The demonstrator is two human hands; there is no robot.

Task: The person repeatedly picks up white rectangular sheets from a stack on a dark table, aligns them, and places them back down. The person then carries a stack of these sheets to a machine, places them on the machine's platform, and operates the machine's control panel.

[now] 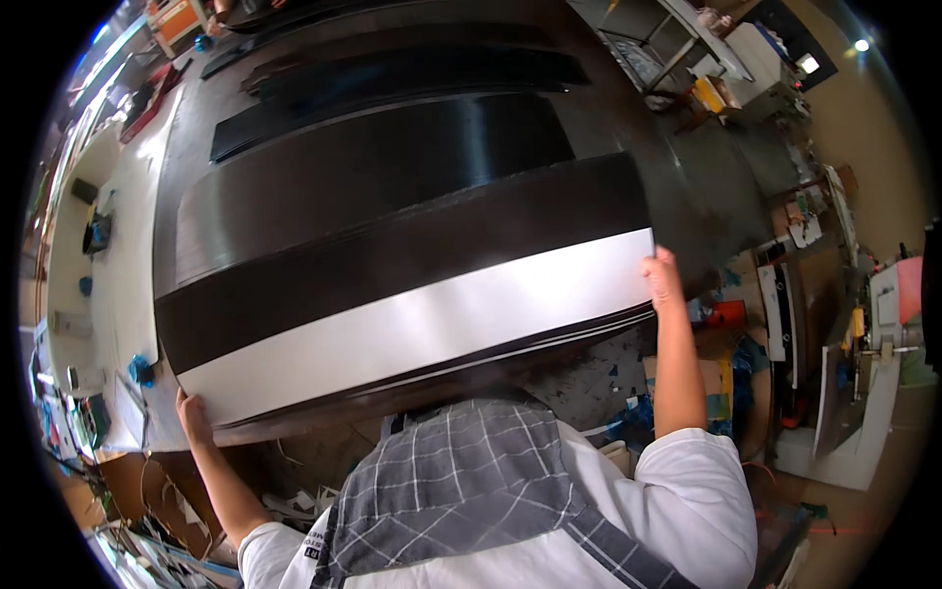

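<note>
A long white strip (422, 329) lies across the near part of the dark table, slanting up toward the right. At its lower left corner my left hand (194, 417) has its fingers closed on the end. My right hand (662, 278) pinches the strip's right end, the thumb on top. Just beyond it runs a wide matte black sheet (412, 231), touching or partly under the white strip. Several thin dark and white layers (510, 351) show along the near edge below the strip. The fingertips beneath the edges are hidden.
Farther back on the table lie a glossy dark sheet (383, 157) and stacked black strips (412, 83). A pale side table (118, 285) with small tools stands on the left. Scraps and a cardboard box (677, 378) sit low at right, beside a white machine (844, 422).
</note>
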